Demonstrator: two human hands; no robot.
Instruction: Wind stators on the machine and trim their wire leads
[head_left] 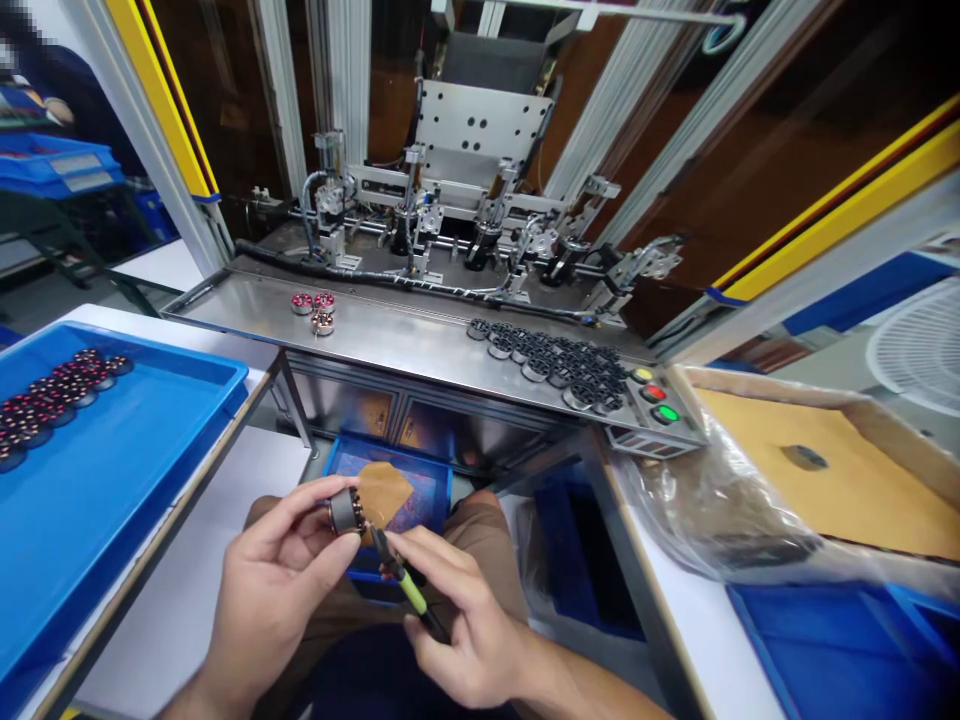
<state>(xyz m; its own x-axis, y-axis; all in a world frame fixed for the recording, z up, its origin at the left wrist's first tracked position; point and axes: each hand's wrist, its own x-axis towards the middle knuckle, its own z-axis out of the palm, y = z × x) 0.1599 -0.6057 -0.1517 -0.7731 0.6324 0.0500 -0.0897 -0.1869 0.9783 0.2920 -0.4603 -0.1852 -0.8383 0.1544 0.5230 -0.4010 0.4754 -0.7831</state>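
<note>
Between the thumb and fingers of my left hand [274, 575] is a small round motor part [345, 512], a dark grey ring with copper-coloured points along its right side. My right hand [469, 620] is closed around cutting pliers [411, 588] with black and yellow-green handles. Their dark jaws reach up to the right edge of the motor part; whether they touch it I cannot tell. Below and beyond both hands, a piece of brown paper [384, 492] lies in a blue bin [431, 500] that holds small reddish bits.
A metal ledge [397, 345] carries red-and-copper motor parts [322, 321] at left and several dark rings [536, 368] at right, near coloured buttons [653, 394]. At left, a blue tray [165, 410] holds motor parts. At right stands a plastic-lined box [847, 450]. Machinery [484, 240] stands behind.
</note>
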